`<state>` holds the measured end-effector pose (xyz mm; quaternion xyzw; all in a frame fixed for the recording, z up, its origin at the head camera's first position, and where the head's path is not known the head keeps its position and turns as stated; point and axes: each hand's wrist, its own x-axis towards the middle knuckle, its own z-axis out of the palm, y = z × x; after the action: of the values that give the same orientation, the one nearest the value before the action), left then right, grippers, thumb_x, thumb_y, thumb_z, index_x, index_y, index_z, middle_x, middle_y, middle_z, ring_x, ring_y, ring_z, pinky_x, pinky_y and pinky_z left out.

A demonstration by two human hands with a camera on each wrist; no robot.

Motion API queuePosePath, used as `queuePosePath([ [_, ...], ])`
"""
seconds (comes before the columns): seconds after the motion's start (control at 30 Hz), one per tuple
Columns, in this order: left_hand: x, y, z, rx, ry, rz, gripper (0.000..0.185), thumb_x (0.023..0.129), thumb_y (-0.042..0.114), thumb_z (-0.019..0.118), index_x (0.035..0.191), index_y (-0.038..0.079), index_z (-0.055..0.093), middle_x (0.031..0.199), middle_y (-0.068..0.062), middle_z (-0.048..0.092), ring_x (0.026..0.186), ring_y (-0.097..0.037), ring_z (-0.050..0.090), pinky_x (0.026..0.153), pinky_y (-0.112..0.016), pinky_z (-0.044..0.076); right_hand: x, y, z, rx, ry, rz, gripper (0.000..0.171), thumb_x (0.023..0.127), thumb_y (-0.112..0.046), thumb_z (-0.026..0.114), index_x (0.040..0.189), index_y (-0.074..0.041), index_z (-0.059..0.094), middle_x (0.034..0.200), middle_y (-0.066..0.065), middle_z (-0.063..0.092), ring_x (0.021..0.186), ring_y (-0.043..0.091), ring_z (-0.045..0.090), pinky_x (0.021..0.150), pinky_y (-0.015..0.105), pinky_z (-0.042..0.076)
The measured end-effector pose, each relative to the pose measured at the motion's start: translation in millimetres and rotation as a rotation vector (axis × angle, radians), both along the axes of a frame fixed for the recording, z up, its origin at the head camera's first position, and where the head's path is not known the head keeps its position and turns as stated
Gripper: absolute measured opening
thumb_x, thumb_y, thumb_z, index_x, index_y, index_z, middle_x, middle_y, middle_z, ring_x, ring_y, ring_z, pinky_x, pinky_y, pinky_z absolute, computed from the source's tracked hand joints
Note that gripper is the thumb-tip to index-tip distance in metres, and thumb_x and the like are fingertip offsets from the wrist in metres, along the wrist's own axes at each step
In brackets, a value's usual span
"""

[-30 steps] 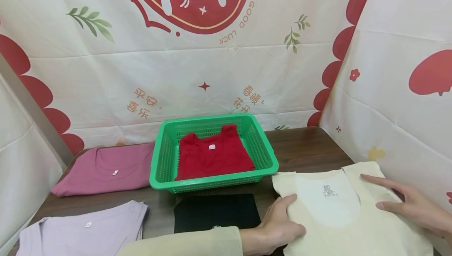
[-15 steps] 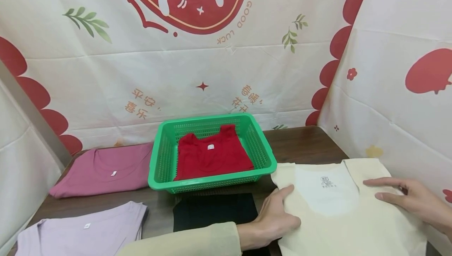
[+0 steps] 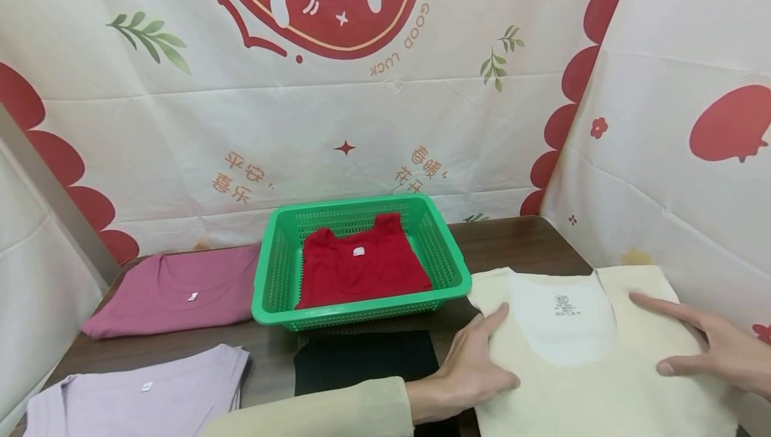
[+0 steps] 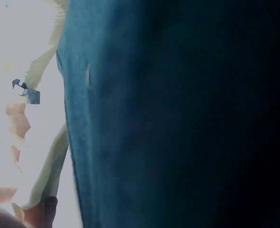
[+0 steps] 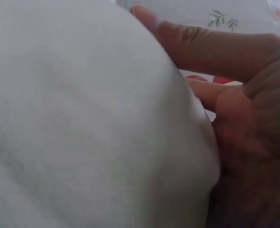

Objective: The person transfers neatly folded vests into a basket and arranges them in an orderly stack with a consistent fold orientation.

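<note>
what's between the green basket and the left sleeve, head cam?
In the head view, a folded black garment lies on the table between the green basket and the left sleeve, beside the cream shirt.

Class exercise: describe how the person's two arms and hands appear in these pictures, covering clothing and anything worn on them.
The left hand is bare, with no ring or glove showing; its forearm wears a long pale beige sleeve reaching the wrist. The right hand is also bare, with no ring showing; its wrist runs off the frame edge, so any sleeve there cannot be seen.
</note>
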<state>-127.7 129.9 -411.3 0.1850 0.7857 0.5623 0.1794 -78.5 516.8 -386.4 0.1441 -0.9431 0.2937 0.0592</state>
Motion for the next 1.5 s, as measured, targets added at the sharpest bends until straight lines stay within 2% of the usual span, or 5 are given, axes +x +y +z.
queuePosePath([
  [0.27, 3.2, -8, 13.8, 0.037, 0.030, -0.020, 0.109, 0.066, -0.005, 0.080, 0.151, 0.052, 0.042, 0.140, 0.020, 0.054, 0.104, 0.001, 0.052, 0.073, -0.021, 0.049, 3.0, -5, 22.6, 0.058, 0.115, 0.020, 0.102, 0.067, 0.004, 0.089, 0.157, -0.010, 0.043, 0.153, -0.043, 0.036, 0.130, -0.027, 0.031, 0.096, -0.001, 0.017],
  [0.63, 5.7, -21, 48.2, 0.135, 0.037, -0.050, 0.104, 0.073, -0.003, 0.079, 0.151, 0.054, 0.040, 0.147, 0.020, 0.049, 0.114, 0.003, 0.051, 0.084, -0.022, 0.053, -7.5, -4, 38.7, 0.110, 0.087, -0.096, 0.101, 0.073, -0.007, 0.090, 0.160, -0.023, 0.041, 0.136, -0.051, 0.034, 0.113, -0.031, 0.033, 0.089, -0.003, 0.018],
  [0.9, -2.4, -43, 71.0, 0.207, 0.049, -0.022, 0.101, 0.074, -0.006, 0.069, 0.151, 0.053, 0.041, 0.162, 0.016, 0.034, 0.137, -0.009, 0.041, 0.079, -0.024, 0.054, -20.7, -38, 58.6, 0.026, -0.015, -0.178, 0.090, 0.083, -0.017, 0.087, 0.160, -0.027, 0.040, 0.128, -0.046, 0.039, 0.105, -0.026, 0.043, 0.078, 0.005, 0.040],
  [1.27, -38.7, -94, 86.0, 0.202, 0.127, 0.013, 0.088, 0.079, -0.001, 0.069, 0.156, 0.034, 0.046, 0.167, 0.001, 0.027, 0.141, -0.023, 0.037, 0.083, -0.032, 0.056, -56.0, -102, 77.9, -0.060, 0.082, 0.002, 0.074, 0.094, -0.005, 0.073, 0.159, -0.020, 0.042, 0.144, -0.026, 0.044, 0.109, -0.014, 0.049, 0.071, 0.012, 0.049],
  [1.5, -56.6, -134, 99.4, 0.245, 0.179, 0.031, 0.093, 0.082, 0.016, 0.084, 0.161, 0.030, 0.037, 0.156, 0.006, 0.038, 0.135, -0.018, 0.046, 0.096, -0.037, 0.057, -87.0, -147, 83.6, -0.153, 0.038, 0.030, 0.069, 0.099, -0.009, 0.067, 0.161, -0.019, 0.039, 0.154, 0.013, 0.041, 0.114, -0.005, 0.045, 0.073, 0.017, 0.052],
])
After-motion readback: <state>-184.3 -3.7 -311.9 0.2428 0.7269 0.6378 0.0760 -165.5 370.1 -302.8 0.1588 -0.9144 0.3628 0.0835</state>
